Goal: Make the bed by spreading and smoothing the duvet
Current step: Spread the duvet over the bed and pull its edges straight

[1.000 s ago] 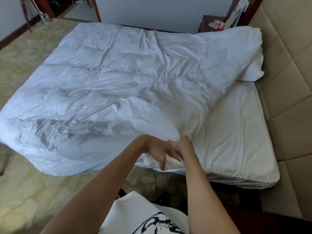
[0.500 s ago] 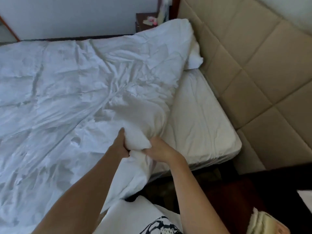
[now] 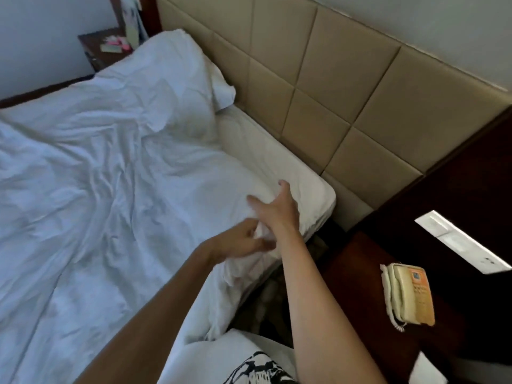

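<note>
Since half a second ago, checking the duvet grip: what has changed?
Both hands let go of the bunched duvet corner; the right hand now reaches open toward the headboard, the left hand open beside it. The duvet corner lies nearer the mattress corner. The pillow stays put.

We no longer clutch the duvet [image 3: 116, 189] corner — our left hand [image 3: 243, 241] and right hand [image 3: 274, 209] are spread open above it, and the corner now lies near the headboard [image 3: 318, 87].

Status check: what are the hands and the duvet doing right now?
Both hands open: left and right on the duvet corner. Duvet wrinkled, mattress strip by headboard bare. Nothing in the way.
</note>
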Demonstrator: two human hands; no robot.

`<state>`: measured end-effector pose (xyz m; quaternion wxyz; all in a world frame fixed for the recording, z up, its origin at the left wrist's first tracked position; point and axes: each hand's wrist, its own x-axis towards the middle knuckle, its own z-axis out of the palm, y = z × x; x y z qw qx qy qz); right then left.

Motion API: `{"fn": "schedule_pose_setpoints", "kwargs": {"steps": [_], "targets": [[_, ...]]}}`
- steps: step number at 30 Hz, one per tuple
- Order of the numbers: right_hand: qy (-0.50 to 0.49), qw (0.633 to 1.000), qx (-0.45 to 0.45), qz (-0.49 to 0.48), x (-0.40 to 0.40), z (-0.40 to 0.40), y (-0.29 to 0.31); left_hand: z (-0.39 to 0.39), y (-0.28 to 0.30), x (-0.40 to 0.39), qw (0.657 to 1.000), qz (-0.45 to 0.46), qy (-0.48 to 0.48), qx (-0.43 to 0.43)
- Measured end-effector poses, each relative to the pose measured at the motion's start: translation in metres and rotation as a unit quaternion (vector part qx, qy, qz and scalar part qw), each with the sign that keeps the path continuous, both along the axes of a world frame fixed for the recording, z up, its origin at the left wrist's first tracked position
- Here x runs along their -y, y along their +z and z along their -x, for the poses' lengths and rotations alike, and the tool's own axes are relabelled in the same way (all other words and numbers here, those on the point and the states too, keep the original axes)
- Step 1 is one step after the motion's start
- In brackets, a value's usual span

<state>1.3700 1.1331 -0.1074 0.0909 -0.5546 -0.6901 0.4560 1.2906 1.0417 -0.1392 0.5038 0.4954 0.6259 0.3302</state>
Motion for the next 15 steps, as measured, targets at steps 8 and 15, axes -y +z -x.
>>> {"fn": "schedule_pose_setpoints", "kwargs": {"steps": [8,15], "targets": [[-0.166,0.981,-0.079,0.062,-0.015,-0.037,-0.03,0.005,-0.006,-0.005,0.991,0.105,-0.081,0.026],[-0.16,0.978,-0.127,0.041,-0.032,-0.055,-0.02,0.003,-0.034,-0.033,0.885,0.266,0.269,0.271]]}}
